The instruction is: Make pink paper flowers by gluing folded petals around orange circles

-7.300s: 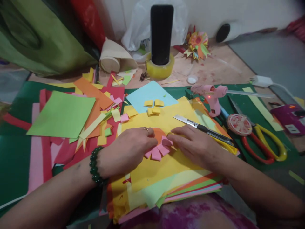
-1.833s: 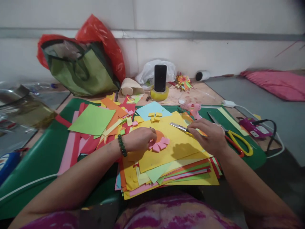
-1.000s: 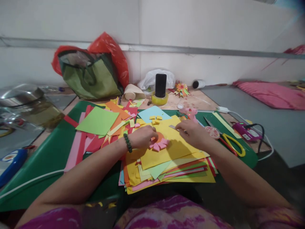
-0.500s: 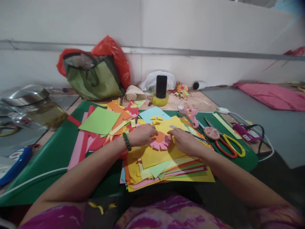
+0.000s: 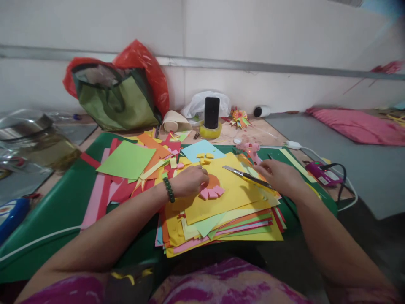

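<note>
Near the middle of the green mat [image 5: 57, 202], on the yellow sheet [image 5: 228, 202] that tops a stack of coloured papers, lies an orange disc [image 5: 214, 181] with pink petals [image 5: 213, 193] along its near edge. The person's left hand [image 5: 191, 181] has its fingers curled together and touches the left side of the disc, covering part of it; whether they pinch it, one cannot tell. The right hand [image 5: 280, 177] is above the right edge of the stack, fingers loosely bent beside the black handle of a cutter knife [image 5: 247, 176]; it cannot be seen whether they hold something.

At the left edge of the view, a blue-and-white object [image 5: 12, 215] carries a printed mark, too blurred to read. Pale marks on the purple device [image 5: 324, 173], beyond the mat's right edge, are also unreadable.

Small yellow pieces [image 5: 205, 157] lie at the sheet's far edge. Just beyond the right hand is a pink glue gun [image 5: 252, 152]. Toward the mat's far left corner, a light green square [image 5: 127, 160] covers other scraps. Behind the mat, on the tabletop [image 5: 262, 131], a phone [image 5: 211, 112] stands upright in a tape roll [image 5: 210, 131].
</note>
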Tool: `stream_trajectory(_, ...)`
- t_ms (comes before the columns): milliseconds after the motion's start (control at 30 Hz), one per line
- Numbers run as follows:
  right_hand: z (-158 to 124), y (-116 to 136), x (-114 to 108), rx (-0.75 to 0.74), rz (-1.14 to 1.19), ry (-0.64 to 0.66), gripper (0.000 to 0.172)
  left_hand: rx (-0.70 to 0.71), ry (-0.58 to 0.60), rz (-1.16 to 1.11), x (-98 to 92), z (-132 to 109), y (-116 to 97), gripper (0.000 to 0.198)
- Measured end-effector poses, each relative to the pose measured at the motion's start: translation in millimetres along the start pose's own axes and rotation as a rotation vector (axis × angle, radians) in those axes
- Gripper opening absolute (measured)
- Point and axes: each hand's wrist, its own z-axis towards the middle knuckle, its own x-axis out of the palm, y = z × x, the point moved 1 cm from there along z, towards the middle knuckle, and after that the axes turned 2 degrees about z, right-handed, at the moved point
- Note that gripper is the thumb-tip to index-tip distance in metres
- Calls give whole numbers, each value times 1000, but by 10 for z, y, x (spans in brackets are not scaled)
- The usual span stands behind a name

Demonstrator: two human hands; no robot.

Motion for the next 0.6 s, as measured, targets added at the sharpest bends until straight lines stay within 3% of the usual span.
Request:
stream_trajectory(100,329,-284,56,80,28,-23,52,1,34,12,11,38,-13,16)
stream_trajectory(200,581,-360,199,69,147,-31,51,16,24,7,4,52,-20,16)
stream_trajectory(367,796,-283,331,179,444,10,26,20,33,-23,-4,34,-17,15)
stream_trajectory(467,769,-235,184,173,481,-67,25,5,38,-27,-5,22,-1,16)
stream_trajectory(600,531,-196,-175,104,535,-223,23,18,46,-57,-20,15,33,17)
